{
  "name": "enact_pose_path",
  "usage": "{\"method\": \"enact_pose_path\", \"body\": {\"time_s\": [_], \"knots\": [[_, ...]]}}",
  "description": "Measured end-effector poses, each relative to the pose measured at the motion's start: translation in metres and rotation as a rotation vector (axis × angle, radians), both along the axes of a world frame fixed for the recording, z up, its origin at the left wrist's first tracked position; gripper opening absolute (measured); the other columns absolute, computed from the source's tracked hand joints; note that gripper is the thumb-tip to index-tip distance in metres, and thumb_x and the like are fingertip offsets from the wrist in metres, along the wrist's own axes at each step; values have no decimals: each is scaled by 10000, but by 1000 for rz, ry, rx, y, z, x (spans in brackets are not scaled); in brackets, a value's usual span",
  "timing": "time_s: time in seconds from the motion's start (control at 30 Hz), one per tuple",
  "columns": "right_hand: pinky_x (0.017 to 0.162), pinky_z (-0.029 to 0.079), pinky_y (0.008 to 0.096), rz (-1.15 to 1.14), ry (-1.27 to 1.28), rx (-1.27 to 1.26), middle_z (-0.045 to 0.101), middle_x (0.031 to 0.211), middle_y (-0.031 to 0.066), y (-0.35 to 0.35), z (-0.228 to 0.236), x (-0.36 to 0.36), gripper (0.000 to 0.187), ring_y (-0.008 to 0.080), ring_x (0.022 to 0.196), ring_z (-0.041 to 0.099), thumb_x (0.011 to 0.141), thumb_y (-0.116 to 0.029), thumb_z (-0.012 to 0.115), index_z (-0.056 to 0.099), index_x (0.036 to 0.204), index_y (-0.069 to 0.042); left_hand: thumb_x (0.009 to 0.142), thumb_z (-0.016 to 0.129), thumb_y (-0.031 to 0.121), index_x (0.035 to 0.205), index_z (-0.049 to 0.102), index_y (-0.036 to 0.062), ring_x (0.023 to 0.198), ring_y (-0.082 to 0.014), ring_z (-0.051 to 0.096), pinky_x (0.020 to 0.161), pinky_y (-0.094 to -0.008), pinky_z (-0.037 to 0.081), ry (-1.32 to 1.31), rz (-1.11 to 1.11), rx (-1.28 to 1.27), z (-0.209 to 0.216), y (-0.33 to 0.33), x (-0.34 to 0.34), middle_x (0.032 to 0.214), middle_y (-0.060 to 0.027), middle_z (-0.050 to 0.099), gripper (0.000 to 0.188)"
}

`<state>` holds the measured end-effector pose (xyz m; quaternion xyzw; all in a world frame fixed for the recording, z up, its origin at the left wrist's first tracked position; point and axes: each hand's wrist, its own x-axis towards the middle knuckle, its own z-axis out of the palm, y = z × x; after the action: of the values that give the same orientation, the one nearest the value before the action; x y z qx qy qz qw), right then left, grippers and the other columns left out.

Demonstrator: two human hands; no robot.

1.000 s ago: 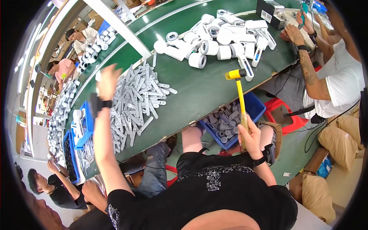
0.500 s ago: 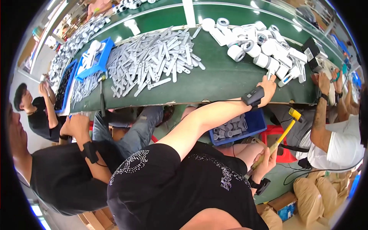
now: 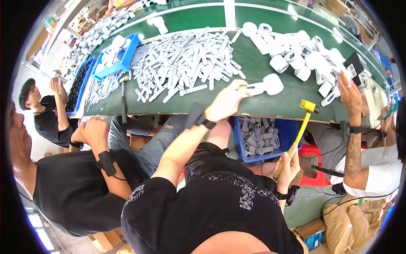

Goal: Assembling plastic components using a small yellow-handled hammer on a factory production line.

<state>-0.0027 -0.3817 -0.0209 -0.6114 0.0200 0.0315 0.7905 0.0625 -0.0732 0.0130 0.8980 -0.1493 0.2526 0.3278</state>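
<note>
My left hand (image 3: 226,100) reaches over the green table and grips the flat handle end of a white round-headed part (image 3: 272,84). The part lies low over the tabletop, its round head pointing right; I cannot tell whether it touches. In my right hand (image 3: 288,168), held in front of my body, is a mallet (image 3: 303,127) with a yellow handle and a yellow-and-black head. Its head is raised near the table's front edge. Left of my left hand spreads a heap of flat grey strips (image 3: 182,63). Similar white round-headed parts (image 3: 313,61) are piled to the right.
Below the table edge stands a blue bin (image 3: 249,158) of grey pieces. A blue tray (image 3: 129,61) with white parts and another mallet (image 3: 124,101) lie at left. Co-workers sit on both sides; one's hand (image 3: 350,95) reaches to the white pile. A black box (image 3: 355,65) stands beyond.
My left hand has moved left from the white pile, bringing one white part with it. The mallet in my right hand has shifted left and stands more upright. The right co-worker's hand has reached forward.
</note>
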Motion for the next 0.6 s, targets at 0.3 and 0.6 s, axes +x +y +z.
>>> {"method": "enact_pose_path", "body": {"time_s": [0.3,0.6], "knots": [[412,391,205,165,26,-56,541,732,39,36,14,-11,455,90,471,483,947,-54,554,436,1384,-8,849,633,148,1033,638,84,833,-271,621,737,-365,495,27,537,72,23,98,0,948,-97,638,195],[389,382,208,129,-26,-76,540,724,44,34,16,-20,445,92,450,478,940,-25,538,445,1373,17,744,676,132,915,678,140,901,-265,580,788,-386,480,-97,472,435,12,144,66,924,-48,644,170]]}}
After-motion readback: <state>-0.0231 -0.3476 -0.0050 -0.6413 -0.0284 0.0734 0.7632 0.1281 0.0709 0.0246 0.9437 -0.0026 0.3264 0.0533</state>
